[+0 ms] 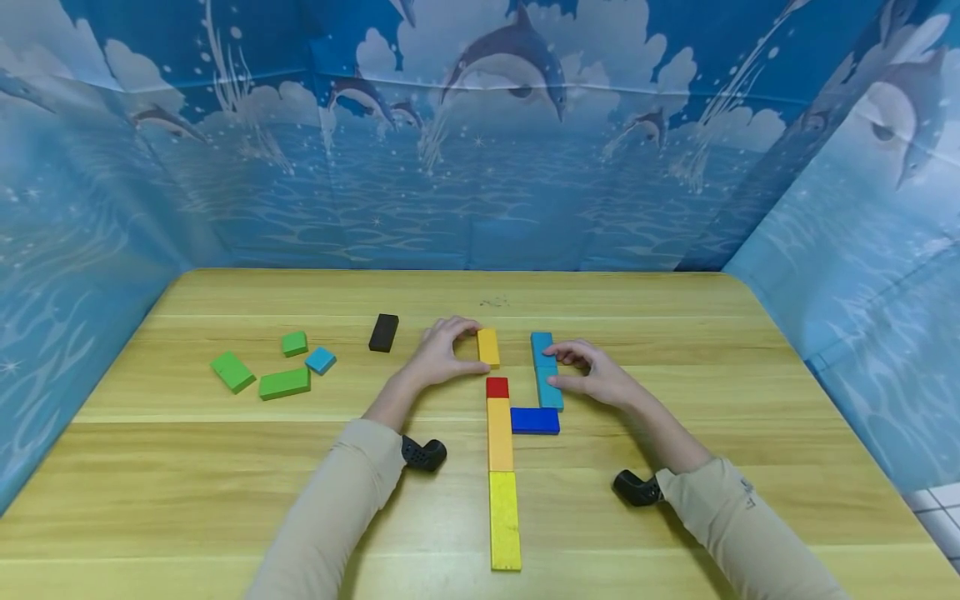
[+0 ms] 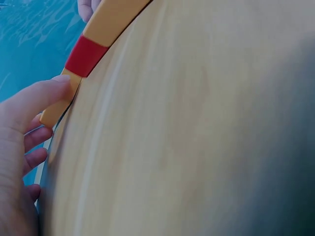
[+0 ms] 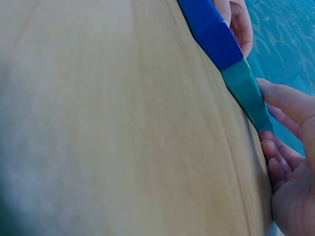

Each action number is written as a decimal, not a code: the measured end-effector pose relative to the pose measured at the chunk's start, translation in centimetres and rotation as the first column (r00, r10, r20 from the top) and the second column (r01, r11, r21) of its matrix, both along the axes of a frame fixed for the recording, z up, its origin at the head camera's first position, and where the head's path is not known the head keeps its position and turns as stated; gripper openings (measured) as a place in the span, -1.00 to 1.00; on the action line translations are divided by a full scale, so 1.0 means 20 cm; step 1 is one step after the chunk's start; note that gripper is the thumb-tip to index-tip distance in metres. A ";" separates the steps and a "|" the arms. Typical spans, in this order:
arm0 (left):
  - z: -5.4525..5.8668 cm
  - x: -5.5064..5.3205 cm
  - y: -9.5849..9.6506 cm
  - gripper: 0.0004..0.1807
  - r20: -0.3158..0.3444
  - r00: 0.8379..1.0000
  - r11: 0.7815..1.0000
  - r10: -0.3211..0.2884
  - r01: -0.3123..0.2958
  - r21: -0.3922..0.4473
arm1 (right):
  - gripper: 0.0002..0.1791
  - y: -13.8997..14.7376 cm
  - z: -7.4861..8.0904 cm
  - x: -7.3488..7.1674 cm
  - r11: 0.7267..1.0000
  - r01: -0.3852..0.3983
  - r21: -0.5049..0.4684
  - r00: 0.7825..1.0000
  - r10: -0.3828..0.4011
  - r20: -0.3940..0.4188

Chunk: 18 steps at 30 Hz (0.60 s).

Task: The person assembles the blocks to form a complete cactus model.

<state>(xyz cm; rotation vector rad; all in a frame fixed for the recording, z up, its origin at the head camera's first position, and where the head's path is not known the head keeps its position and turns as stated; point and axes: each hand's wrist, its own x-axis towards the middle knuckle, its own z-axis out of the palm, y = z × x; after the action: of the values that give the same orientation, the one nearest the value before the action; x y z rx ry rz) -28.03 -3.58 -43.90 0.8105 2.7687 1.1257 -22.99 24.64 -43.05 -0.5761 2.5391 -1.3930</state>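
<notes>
My left hand (image 1: pixel 444 352) holds a small orange-yellow block (image 1: pixel 488 347) lengthwise, thumb at its near end and index finger at its far end. In the left wrist view the thumb lies against this block (image 2: pixel 60 109), beside a red block (image 2: pixel 87 55). My right hand (image 1: pixel 592 375) touches two light blue blocks (image 1: pixel 550 387) laid end to end. Its index fingertip lies at the far one and its thumb at the near one; the fingers are bent loosely. A dark blue block (image 1: pixel 535 421) lies crosswise, between the near light blue block and an orange block (image 1: pixel 500 434).
A long yellow block (image 1: pixel 505 521) continues the row toward me. Left of the hands lie a black block (image 1: pixel 383 332), several green blocks (image 1: pixel 285 383) and a small blue block (image 1: pixel 320 360). A sea-patterned cloth (image 1: pixel 465 208) stands behind the wooden table (image 1: pixel 187 475).
</notes>
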 end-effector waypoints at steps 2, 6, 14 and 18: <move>0.00 0.00 0.01 -0.28 0.002 1.000 1.000 -0.010 0.010 -0.016 | -0.53 0.00 0.00 0.00 1.000 -0.001 0.000 1.000 0.001 -0.001; 0.01 0.01 0.02 -0.29 0.008 1.000 0.999 -0.009 0.009 -0.034 | -0.53 0.00 0.00 0.00 1.000 0.001 0.004 1.000 -0.001 0.002; 0.02 0.02 0.01 -0.32 0.022 1.000 0.999 -0.012 0.013 -0.033 | -0.52 0.00 0.01 0.00 1.000 0.005 0.004 1.000 -0.005 0.002; 0.01 0.02 0.01 -0.41 0.007 1.000 1.000 -0.012 0.012 -0.021 | -0.53 0.00 0.00 0.00 1.000 0.007 -0.005 1.000 -0.007 -0.014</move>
<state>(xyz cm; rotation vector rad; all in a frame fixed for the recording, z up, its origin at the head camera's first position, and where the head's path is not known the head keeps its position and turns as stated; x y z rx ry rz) -27.72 -3.28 -43.62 0.8184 2.7610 1.0933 -22.97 24.64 -43.13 -0.5801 2.5518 -1.4023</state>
